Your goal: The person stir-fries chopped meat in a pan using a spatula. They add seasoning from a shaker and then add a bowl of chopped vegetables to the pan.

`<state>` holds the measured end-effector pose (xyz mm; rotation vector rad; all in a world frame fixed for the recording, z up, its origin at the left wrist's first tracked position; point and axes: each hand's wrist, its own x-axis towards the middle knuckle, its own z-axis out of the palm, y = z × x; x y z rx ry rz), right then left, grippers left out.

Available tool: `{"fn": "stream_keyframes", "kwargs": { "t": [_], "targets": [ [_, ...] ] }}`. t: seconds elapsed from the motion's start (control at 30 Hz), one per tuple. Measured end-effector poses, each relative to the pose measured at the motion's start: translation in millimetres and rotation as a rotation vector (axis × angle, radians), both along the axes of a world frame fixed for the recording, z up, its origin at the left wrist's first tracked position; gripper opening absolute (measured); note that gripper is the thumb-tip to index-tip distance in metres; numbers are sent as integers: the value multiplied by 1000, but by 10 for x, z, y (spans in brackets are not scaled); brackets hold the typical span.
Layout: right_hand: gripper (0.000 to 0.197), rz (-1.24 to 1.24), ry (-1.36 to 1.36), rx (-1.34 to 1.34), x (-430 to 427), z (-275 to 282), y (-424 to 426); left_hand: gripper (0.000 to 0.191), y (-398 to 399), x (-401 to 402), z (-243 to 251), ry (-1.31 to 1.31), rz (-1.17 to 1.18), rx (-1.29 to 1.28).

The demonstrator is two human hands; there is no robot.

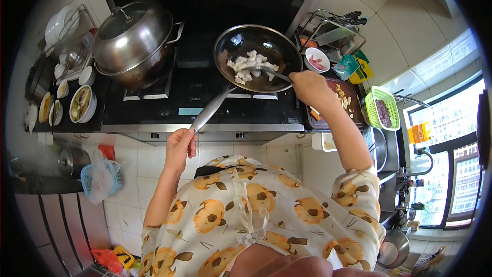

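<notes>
My left hand (181, 147) grips the end of the long metal handle (213, 108) of a wok. The wok (255, 41) sits tilted over the right burner of a black gas stove. Whitish cooked pieces of food (251, 62), perhaps meat, lie heaped in its middle. In my right hand (312, 87) is a dark spatula (271, 71), its blade among the pieces. The near end of the spatula is hidden by my fingers.
On the left burner stands a large lidded pot (132, 42). Bowls of food, including a soup bowl (83, 104), line the left counter. At right are a bowl of raw meat strips (317, 61), a cutting board (355, 117), a knife rack (334, 27) and a green basket (384, 108).
</notes>
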<state>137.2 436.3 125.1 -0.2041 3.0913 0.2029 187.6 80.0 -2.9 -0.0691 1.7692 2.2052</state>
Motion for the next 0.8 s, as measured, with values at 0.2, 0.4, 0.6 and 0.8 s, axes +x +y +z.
{"fn": "stream_keyframes", "kwargs": {
  "t": [0.2,0.4,0.6,0.8],
  "targets": [
    [20,-40,31,-22,-580,-415,45,30,-25,25,-40,-3,27,15],
    [17,-125,148,-39,-848,-437,188,30,12,47,-37,13,41,2],
    [20,16,56,-87,-639,-597,2,29,23,51,-31,14,37,-4],
    [18,65,43,-50,5,-114,236,30,11,53,-82,3,36,8]
  ]
}}
